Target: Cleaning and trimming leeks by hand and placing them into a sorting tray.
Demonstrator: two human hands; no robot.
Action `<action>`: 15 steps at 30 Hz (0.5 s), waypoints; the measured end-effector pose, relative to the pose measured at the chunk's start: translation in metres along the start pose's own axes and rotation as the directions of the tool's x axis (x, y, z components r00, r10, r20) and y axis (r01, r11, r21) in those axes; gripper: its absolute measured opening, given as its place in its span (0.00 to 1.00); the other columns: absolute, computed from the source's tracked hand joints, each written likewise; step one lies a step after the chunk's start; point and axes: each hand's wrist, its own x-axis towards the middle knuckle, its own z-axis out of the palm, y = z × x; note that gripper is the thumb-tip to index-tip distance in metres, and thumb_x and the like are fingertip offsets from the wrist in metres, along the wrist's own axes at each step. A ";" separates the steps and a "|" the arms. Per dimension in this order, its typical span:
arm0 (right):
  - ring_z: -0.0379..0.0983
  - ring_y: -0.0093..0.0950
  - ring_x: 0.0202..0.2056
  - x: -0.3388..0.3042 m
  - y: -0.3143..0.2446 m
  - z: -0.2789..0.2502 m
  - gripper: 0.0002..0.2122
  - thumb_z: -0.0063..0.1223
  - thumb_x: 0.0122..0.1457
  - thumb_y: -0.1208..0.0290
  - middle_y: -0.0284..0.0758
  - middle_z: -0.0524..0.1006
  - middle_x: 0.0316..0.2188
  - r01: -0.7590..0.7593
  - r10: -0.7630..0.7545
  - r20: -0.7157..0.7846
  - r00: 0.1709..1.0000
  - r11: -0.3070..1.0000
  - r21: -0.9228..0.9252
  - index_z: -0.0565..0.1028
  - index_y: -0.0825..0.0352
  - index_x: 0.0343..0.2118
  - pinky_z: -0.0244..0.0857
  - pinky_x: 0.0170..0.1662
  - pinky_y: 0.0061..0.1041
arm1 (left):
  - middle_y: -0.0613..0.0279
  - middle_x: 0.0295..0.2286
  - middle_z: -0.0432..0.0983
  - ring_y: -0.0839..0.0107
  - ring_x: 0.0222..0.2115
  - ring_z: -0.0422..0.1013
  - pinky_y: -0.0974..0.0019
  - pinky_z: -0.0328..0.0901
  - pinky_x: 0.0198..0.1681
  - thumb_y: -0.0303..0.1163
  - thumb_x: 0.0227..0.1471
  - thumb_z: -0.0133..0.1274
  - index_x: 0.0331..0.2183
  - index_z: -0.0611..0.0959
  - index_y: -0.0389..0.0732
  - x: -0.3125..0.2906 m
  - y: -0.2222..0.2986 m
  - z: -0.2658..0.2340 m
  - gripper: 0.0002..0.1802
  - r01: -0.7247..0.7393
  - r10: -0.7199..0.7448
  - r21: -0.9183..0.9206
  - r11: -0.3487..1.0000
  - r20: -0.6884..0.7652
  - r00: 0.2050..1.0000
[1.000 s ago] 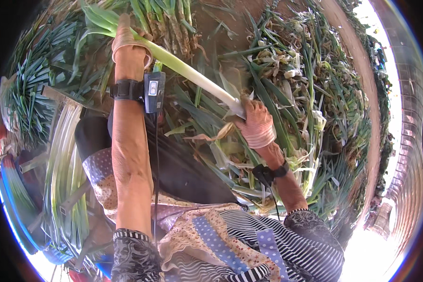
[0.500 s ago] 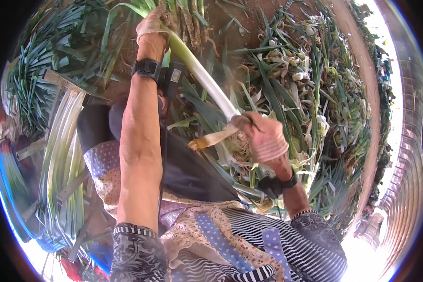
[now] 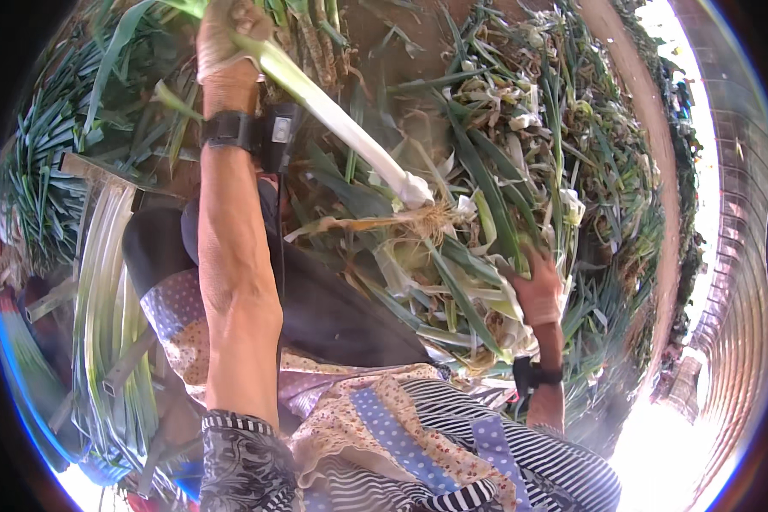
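Note:
At the top left, my left hand (image 3: pixel 229 38) is wrapped round a leek (image 3: pixel 341 124) near its green leaves. The leek slants down to the right, its white shank bare and its stringy roots (image 3: pixel 431 220) at the lower end. Beneath the roots lies a thin, browned strip of leaf (image 3: pixel 358 225); whether it is still attached I cannot tell. Well clear of the leek, my right hand (image 3: pixel 538 286) has its fingers apart over a heap of stripped leek leaves (image 3: pixel 520 128). Both wrists carry dark straps.
Cleaned leeks (image 3: pixel 107 282) lie side by side in a metal frame (image 3: pixel 102 166) on my left. Behind them is a big stack of green-topped leeks (image 3: pixel 47 179). More leeks with withered leaves (image 3: pixel 320 43) lie at the top middle. My dark-clad leg (image 3: pixel 341 299) crosses the middle.
My right hand has let go of the leek's root end and moved down and right, its fingers spreading. My left hand has shifted left with the leek, whose roots now show.

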 end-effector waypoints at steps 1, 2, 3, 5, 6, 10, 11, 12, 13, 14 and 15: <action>0.66 0.40 0.50 0.014 -0.017 0.000 0.25 0.62 0.47 0.59 0.43 0.69 0.49 0.092 -0.079 -0.098 0.992 0.986 0.137 0.72 0.62 0.49 0.59 0.52 0.34 | 0.70 0.16 0.61 0.79 0.15 0.55 0.74 0.51 0.16 0.29 0.50 0.56 0.28 0.76 0.38 -0.002 -0.002 0.004 0.07 -0.013 0.014 -0.007 1.000 0.016 1.000; 0.69 0.39 0.47 0.029 -0.036 0.001 0.24 0.60 0.49 0.59 0.44 0.70 0.47 0.233 -0.190 -0.194 0.962 0.945 0.230 0.72 0.66 0.48 0.63 0.49 0.33 | 0.70 0.16 0.62 0.79 0.15 0.56 0.74 0.51 0.17 0.31 0.50 0.56 0.31 0.77 0.38 -0.002 -0.001 0.003 0.08 0.020 -0.013 -0.051 0.999 0.121 0.993; 0.70 0.38 0.46 0.047 -0.050 0.002 0.23 0.57 0.51 0.59 0.45 0.71 0.47 0.410 -0.356 -0.214 0.910 0.855 0.319 0.71 0.68 0.48 0.64 0.48 0.33 | 0.70 0.17 0.62 0.79 0.15 0.56 0.74 0.52 0.17 0.31 0.51 0.56 0.31 0.77 0.38 -0.002 -0.008 0.005 0.08 0.066 -0.050 -0.098 0.993 0.161 0.986; 0.71 0.34 0.45 0.066 -0.103 -0.009 0.21 0.47 0.58 0.60 0.46 0.71 0.47 0.508 -0.519 -0.156 0.841 0.655 0.559 0.70 0.73 0.48 0.64 0.49 0.30 | 0.70 0.17 0.61 0.79 0.15 0.56 0.73 0.53 0.16 0.32 0.51 0.56 0.31 0.76 0.38 -0.006 -0.009 0.004 0.09 0.061 -0.037 -0.118 0.991 0.196 0.980; 0.71 0.35 0.44 0.079 -0.120 -0.002 0.21 0.43 0.60 0.58 0.46 0.71 0.46 0.520 -0.614 -0.122 0.780 0.526 0.673 0.70 0.72 0.48 0.64 0.48 0.28 | 0.70 0.17 0.61 0.79 0.15 0.56 0.73 0.53 0.16 0.32 0.51 0.56 0.31 0.76 0.38 -0.005 -0.007 0.000 0.09 0.057 -0.034 -0.114 0.992 0.198 0.980; 0.73 0.31 0.41 0.092 -0.135 0.008 0.19 0.55 0.51 0.68 0.36 0.72 0.44 0.533 -0.631 0.176 0.755 0.748 0.395 0.70 0.58 0.48 0.68 0.41 0.24 | 0.70 0.17 0.61 0.79 0.15 0.56 0.73 0.54 0.17 0.34 0.52 0.55 0.31 0.75 0.37 0.009 -0.005 -0.006 0.10 0.241 -0.127 -0.349 0.906 0.318 0.940; 0.73 0.29 0.40 0.081 -0.162 -0.012 0.20 0.56 0.49 0.69 0.34 0.72 0.44 0.203 -0.402 0.487 0.776 0.889 0.411 0.71 0.55 0.48 0.69 0.39 0.23 | 0.70 0.17 0.61 0.79 0.15 0.56 0.72 0.54 0.17 0.35 0.52 0.55 0.30 0.75 0.37 0.007 -0.001 -0.013 0.11 0.257 -0.162 -0.320 0.912 0.295 0.942; 0.73 0.24 0.33 0.072 -0.149 0.013 0.13 0.55 0.54 0.62 0.31 0.75 0.36 0.797 -0.762 -0.244 0.600 0.594 0.108 0.75 0.60 0.40 0.67 0.35 0.21 | 0.71 0.17 0.61 0.79 0.14 0.56 0.72 0.53 0.16 0.34 0.52 0.55 0.30 0.75 0.38 0.010 -0.008 -0.014 0.10 0.205 -0.151 -0.257 0.944 0.214 0.965; 0.73 0.24 0.33 0.068 -0.126 0.019 0.13 0.55 0.54 0.62 0.31 0.75 0.36 0.792 -0.759 -0.235 0.607 0.603 0.097 0.75 0.60 0.40 0.67 0.35 0.21 | 0.71 0.16 0.60 0.79 0.14 0.55 0.73 0.52 0.16 0.34 0.52 0.55 0.29 0.75 0.38 0.015 -0.015 -0.013 0.09 0.159 -0.136 -0.190 0.969 0.133 0.982; 0.71 0.21 0.29 0.055 -0.150 0.004 0.13 0.51 0.56 0.57 0.30 0.74 0.30 0.391 -0.473 0.042 0.880 0.772 0.502 0.76 0.62 0.35 0.64 0.33 0.21 | 0.71 0.15 0.61 0.79 0.13 0.56 0.73 0.51 0.15 0.33 0.51 0.55 0.27 0.75 0.39 0.013 -0.001 -0.027 0.09 0.147 -0.145 -0.119 0.982 0.025 0.989; 0.68 0.19 0.25 0.046 -0.160 -0.006 0.18 0.48 0.59 0.52 0.29 0.74 0.24 -0.173 -0.174 0.430 0.886 0.737 0.654 0.77 0.65 0.30 0.62 0.30 0.21 | 0.72 0.15 0.62 0.80 0.13 0.56 0.73 0.50 0.15 0.32 0.50 0.56 0.25 0.75 0.39 0.011 0.002 -0.035 0.09 0.145 -0.150 -0.068 0.987 -0.069 0.986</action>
